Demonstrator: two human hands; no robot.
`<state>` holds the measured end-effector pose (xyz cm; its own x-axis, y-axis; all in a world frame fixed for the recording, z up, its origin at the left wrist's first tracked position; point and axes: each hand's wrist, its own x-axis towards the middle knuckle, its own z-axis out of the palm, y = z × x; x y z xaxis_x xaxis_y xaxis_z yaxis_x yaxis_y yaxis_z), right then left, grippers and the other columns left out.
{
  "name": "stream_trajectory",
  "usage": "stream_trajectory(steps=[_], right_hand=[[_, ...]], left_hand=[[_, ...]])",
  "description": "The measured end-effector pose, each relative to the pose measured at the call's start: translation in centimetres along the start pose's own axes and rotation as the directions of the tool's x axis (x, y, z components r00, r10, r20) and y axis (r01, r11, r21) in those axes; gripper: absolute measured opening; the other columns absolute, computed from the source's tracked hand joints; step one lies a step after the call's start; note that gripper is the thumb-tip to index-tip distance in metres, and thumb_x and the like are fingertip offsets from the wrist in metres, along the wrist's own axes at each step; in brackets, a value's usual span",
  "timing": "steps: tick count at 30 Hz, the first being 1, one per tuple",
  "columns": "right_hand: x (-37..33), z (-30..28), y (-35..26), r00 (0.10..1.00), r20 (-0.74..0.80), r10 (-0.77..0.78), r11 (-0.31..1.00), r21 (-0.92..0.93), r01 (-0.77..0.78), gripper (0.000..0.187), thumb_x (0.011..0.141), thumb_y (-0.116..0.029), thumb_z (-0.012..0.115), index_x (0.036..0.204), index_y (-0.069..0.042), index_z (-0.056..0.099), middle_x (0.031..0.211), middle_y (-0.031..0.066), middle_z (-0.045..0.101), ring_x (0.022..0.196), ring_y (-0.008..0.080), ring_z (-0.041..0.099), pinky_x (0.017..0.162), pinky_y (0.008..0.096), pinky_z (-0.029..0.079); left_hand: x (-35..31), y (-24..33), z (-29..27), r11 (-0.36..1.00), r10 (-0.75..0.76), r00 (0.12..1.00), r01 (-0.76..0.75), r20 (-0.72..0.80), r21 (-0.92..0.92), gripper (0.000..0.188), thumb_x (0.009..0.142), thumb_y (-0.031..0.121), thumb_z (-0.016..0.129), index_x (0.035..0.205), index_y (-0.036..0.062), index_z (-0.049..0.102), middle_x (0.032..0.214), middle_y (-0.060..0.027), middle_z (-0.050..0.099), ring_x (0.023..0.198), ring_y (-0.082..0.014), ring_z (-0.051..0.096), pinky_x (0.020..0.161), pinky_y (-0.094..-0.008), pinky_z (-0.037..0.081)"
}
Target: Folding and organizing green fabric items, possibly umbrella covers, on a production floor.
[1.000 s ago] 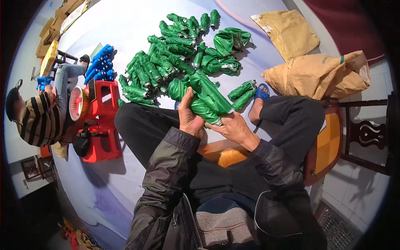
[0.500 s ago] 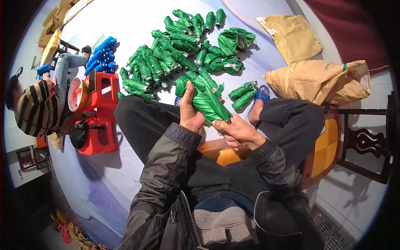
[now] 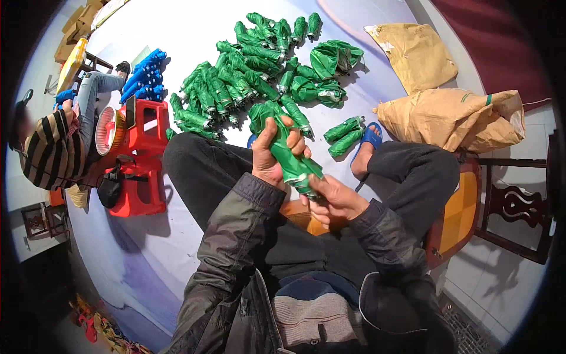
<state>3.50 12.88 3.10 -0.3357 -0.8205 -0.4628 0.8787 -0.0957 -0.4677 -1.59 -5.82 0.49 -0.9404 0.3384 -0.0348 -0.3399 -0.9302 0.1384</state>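
Observation:
A green folding umbrella (image 3: 289,154) is held between my hands above my lap, its fabric bunched around the shaft. My left hand (image 3: 276,150) wraps round its middle, thumb and fingers closed on the cloth. At its lower end my right hand (image 3: 337,199) is closed around the tip, fingers on the silvery rib ends. Beyond my knees lies a pile of rolled green umbrellas (image 3: 236,82). Two more rolled umbrellas (image 3: 344,135) rest beside my right foot, and a looser, puffed-out umbrella (image 3: 335,59) lies at the pile's right.
Brown sacks (image 3: 454,118) lie at the right, near a wooden chair (image 3: 466,206). On the left stand red plastic stools (image 3: 141,189) with a black bag, and a small heater (image 3: 109,133). A person in stripes (image 3: 56,144) sits near blue umbrellas (image 3: 144,79).
My left fingers have closed round the umbrella, where the palm was more open before. Its fabric is gathered tighter, and the rib ends now show by my right hand.

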Motion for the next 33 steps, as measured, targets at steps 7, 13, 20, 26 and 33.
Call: stream_trajectory(steps=[7, 13, 20, 26, 33], right_hand=[[1.4, -1.3, -0.7, 0.650, -0.276, -0.708, 0.527, -0.819, 0.227, 0.068, 0.085, -0.052, 0.069, 0.117, 0.005, 0.051, 0.093, 0.0140, 0.064, 0.083, 0.0204, 0.066, 0.065, 0.0312, 0.055], [2.6, 0.1, 0.7, 0.540, -0.067, -0.839, -0.018, -0.988, -0.151, 0.078, 0.069, -0.024, 0.086, 0.130, 0.004, 0.044, 0.104, 0.0235, 0.063, 0.094, 0.0357, 0.066, 0.075, 0.0392, 0.054], [2.5, -1.8, 0.6, 0.563, -0.054, -0.825, -0.013, -0.993, -0.115, 0.059, 0.076, -0.024, 0.080, 0.115, 0.006, 0.048, 0.070, 0.0173, 0.060, 0.069, 0.0325, 0.066, 0.062, 0.0406, 0.053], [1.5, -0.6, -0.7, 0.742, -0.180, -0.646, 0.393, -0.912, 0.120, 0.045, 0.086, -0.033, 0.072, 0.104, 0.003, 0.051, 0.060, 0.0107, 0.056, 0.051, 0.0203, 0.059, 0.047, 0.0318, 0.048], [0.4, -0.6, 0.0, 0.996, -0.083, -0.042, 0.993, 0.109, 0.051, 0.044, 0.095, -0.046, 0.060, 0.106, -0.004, 0.054, 0.065, 0.0044, 0.058, 0.042, 0.0061, 0.048, 0.037, 0.0177, 0.036]], left_hand=[[0.5, 0.3, -0.1, 0.966, 0.193, 0.912, -0.112, -0.362, 0.231, 0.030, 0.096, 0.041, 0.060, 0.097, 0.0108, 0.058, 0.070, -0.0046, 0.054, 0.063, -0.0194, 0.052, 0.064, -0.0378, 0.049], [0.7, -1.0, -0.2, 0.969, 0.201, 0.873, -0.112, -0.445, 0.220, 0.028, 0.094, 0.038, 0.064, 0.096, 0.0105, 0.057, 0.073, -0.0059, 0.059, 0.066, -0.0199, 0.056, 0.064, -0.0353, 0.050], [0.8, -1.3, 0.0, 0.975, 0.186, 0.871, -0.106, -0.455, 0.196, 0.024, 0.092, 0.033, 0.066, 0.095, 0.0110, 0.058, 0.076, -0.0058, 0.061, 0.072, -0.0203, 0.059, 0.069, -0.0383, 0.052], [0.1, -1.0, 0.3, 0.983, 0.117, 0.926, -0.058, -0.359, 0.172, 0.019, 0.091, 0.029, 0.066, 0.094, 0.0110, 0.061, 0.078, -0.0070, 0.064, 0.074, -0.0221, 0.062, 0.075, -0.0454, 0.054], [-0.4, -1.3, 0.6, 0.997, -0.028, 0.954, 0.047, -0.298, 0.056, 0.024, 0.090, 0.034, 0.068, 0.095, 0.0105, 0.062, 0.077, -0.0092, 0.065, 0.067, -0.0240, 0.065, 0.077, -0.0507, 0.055]])
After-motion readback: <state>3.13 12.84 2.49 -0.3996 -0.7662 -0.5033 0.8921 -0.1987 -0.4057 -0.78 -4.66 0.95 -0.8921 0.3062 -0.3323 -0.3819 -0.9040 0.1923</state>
